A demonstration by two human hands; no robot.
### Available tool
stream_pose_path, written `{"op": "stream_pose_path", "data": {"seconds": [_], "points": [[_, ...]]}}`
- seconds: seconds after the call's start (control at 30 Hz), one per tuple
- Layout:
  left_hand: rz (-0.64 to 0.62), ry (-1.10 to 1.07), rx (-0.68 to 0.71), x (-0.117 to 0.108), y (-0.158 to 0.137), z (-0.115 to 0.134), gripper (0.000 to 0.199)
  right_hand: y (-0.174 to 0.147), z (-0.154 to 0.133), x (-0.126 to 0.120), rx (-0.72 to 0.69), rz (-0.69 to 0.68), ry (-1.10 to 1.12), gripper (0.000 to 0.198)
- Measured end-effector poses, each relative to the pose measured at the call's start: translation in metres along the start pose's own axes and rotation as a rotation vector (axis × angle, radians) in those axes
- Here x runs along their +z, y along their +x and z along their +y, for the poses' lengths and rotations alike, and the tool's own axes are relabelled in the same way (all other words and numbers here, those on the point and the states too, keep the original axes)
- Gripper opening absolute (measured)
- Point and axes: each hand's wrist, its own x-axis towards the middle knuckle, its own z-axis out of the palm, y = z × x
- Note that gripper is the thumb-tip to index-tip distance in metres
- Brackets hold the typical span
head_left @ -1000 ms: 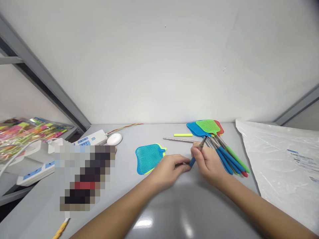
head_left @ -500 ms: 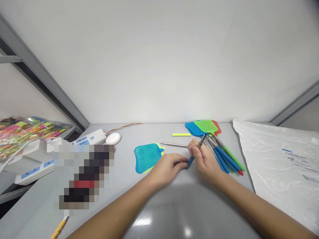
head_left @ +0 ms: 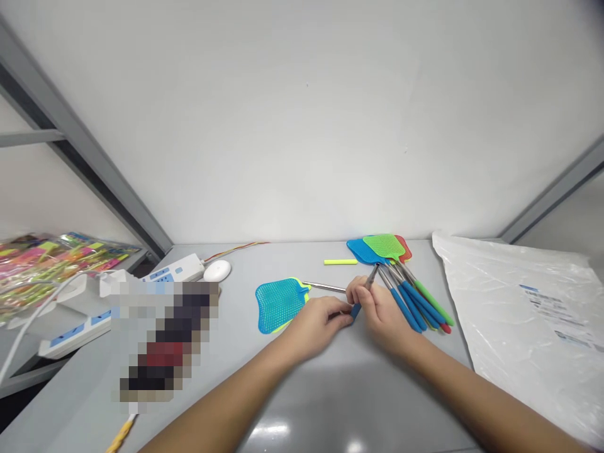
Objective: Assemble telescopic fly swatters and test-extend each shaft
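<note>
Blue-ended metal rod (head_left: pixel 372 277): middle concealed by the right hand (head_left: pixel 377 305), lower tip by the left hand (head_left: pixel 323 318). Pixelated object (head_left: pixel 172 340) near the worktop's (head_left: pixel 325 396) left edge: unidentifiable. White bag (head_left: pixel 509 340), right edge: cut off by the frame, print illegible.

You were at a workstation that looked like part of a workshop or packing room, though its exact kind could not be told. Your plain grey table (head_left: pixel 306 402) stood against a bare pale wall panel (head_left: pixel 292 138), with a grey left post (head_left: pixel 101 167) and a matching right post (head_left: pixel 559 182) slanting along the sides of the frame, like racking. At the left edge you had a heap of bright plastic packets (head_left: pixel 56 264), much like stock, and below it a white power strip (head_left: pixel 172 272) fed your table. Several fly swatters (head_left: pixel 411 303) lay together right of centre, and a large labelled plastic bag (head_left: pixel 509 340) spread over the right side.
</note>
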Motion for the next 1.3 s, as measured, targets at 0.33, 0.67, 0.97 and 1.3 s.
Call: {"op": "stream_pose_path", "data": {"seconds": [0.33,0.67,0.97,1.3], "points": [[0.039,0.080,0.015,0.004,-0.003,-0.003,0.006,0.008,0.001,0.001,0.107,0.331,0.219,0.035],[-0.012,0.202,0.167,0.007,-0.011,0.004,0.027,0.011,-0.004,-0.008,0.381,0.426,0.421,0.037],[0.152,0.280,0.244,0.007,-0.013,0.003,0.024,0.014,0.000,-0.010,0.518,0.451,0.387,0.041],[0.143,0.433,0.184,0.008,-0.013,0.003,0.029,0.014,0.001,-0.009,0.547,0.519,0.411,0.042]]}}
